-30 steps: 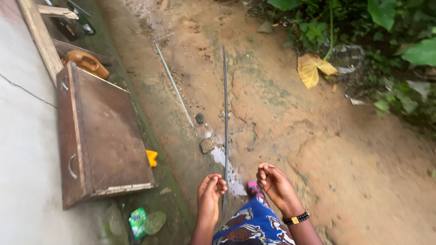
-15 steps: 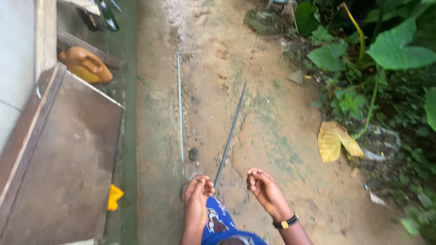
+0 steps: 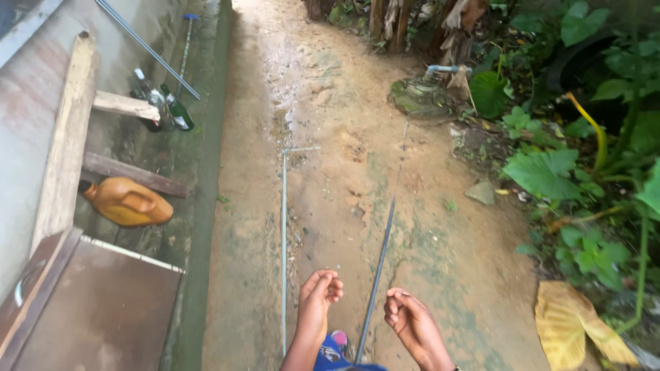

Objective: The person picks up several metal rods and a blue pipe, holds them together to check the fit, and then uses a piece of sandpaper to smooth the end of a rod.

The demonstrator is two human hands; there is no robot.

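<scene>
Rod (image 3: 377, 275), long, thin and dark, lay on the damp dirt path (image 3: 330, 124) between my two hands, one end near my feet and the rest running up and slightly right, away from me. My left hand (image 3: 317, 302) hung just left of it, fingers curled loosely inward, half closed, gripping nothing. My right hand (image 3: 410, 321) hovered just right of it, fingers likewise bent over the palm, empty and not touching the rod. Left of my left hand a pale metal pipe (image 3: 283, 247) lay straight along the ground with a short bend at its far end. Further left ran a mossy concrete gutter (image 3: 206, 206), with an orange jug (image 3: 127, 201) on its side, wooden planks (image 3: 69, 137) and some bottles (image 3: 165, 106). A brown board (image 3: 96, 316) lay near the bottom left. Green plants (image 3: 570, 172) and a yellow leaf (image 3: 574, 326) edged the right side.
</scene>
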